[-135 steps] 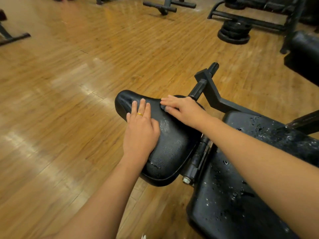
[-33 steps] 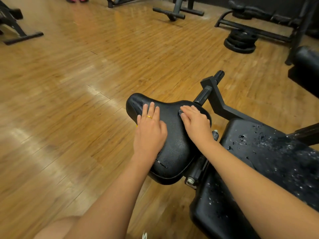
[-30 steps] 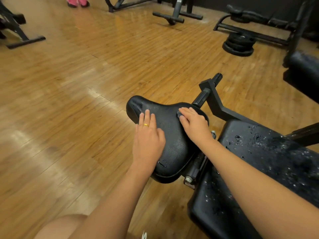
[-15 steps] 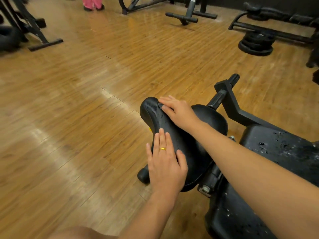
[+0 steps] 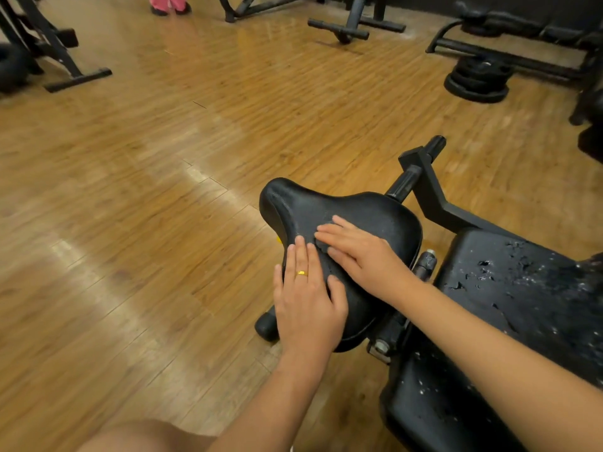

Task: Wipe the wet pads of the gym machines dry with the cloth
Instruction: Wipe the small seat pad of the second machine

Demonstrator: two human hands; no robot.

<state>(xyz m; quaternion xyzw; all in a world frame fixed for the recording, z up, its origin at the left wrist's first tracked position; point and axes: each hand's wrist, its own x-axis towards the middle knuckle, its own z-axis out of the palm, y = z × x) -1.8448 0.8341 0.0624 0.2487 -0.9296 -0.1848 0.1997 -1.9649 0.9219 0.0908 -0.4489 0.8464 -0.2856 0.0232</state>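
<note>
A black saddle-shaped seat pad (image 5: 375,210) sits in the middle of the head view, its surface looking mostly dull. My right hand (image 5: 362,252) lies flat on its middle with straight fingers, pressing a small dark cloth (image 5: 321,246) of which only an edge shows under the fingertips. My left hand (image 5: 306,298), wearing a gold ring, rests flat on the pad's near left side. Behind it to the right, a larger black bench pad (image 5: 522,288) is speckled with water droplets.
A black metal bracket with a handle (image 5: 430,190) rises behind the seat. On the wooden floor stand stacked weight plates (image 5: 476,76), machine feet (image 5: 339,31) and a frame (image 5: 65,70). A person's pink-clad legs (image 5: 168,3) show at the top.
My right hand has slid the cloth back from the pad's front nose to its middle. My left hand stays on the near left side.
</note>
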